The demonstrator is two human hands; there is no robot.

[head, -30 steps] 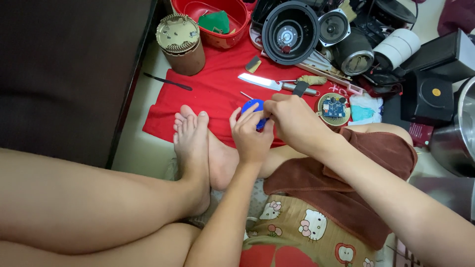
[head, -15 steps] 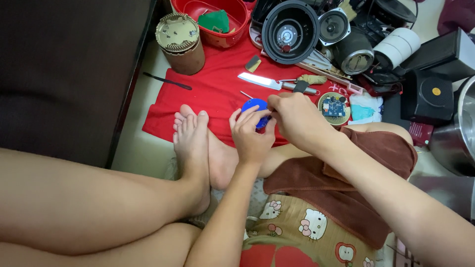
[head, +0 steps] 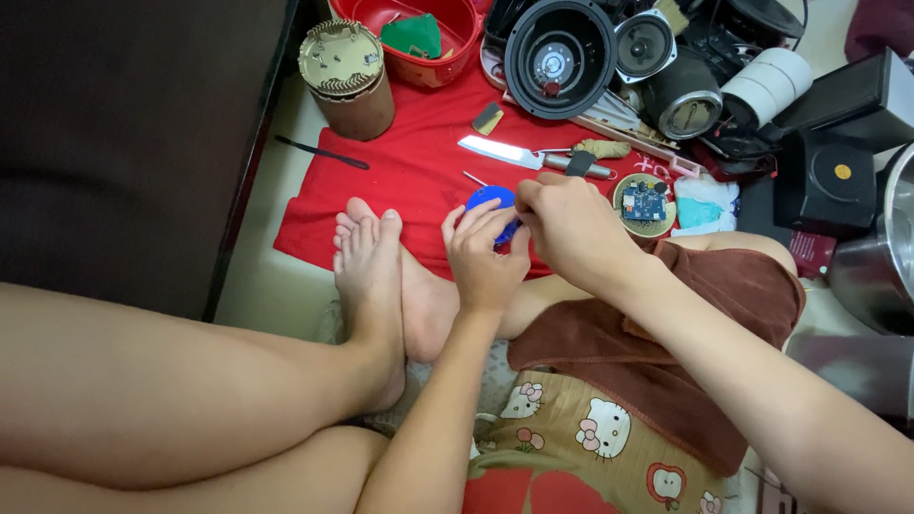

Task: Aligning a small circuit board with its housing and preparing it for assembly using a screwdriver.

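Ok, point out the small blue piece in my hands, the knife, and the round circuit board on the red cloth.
small blue piece (head: 487, 199), head view, its exposed top edge.
knife (head: 495, 151), head view, middle of the blade.
round circuit board (head: 645, 202), head view, its blue centre.

Single head-worn view, looking steeply down from close above onto crossed legs, both hands and the red cloth (head: 400, 181) on the floor. Facing forward toward speaker parts (head: 562, 57) along the top edge. No second view.

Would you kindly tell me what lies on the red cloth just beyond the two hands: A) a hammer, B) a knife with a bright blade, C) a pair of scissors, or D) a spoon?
B: a knife with a bright blade lies on the red cloth, just beyond the left hand and right hand, which hold a small blue object.
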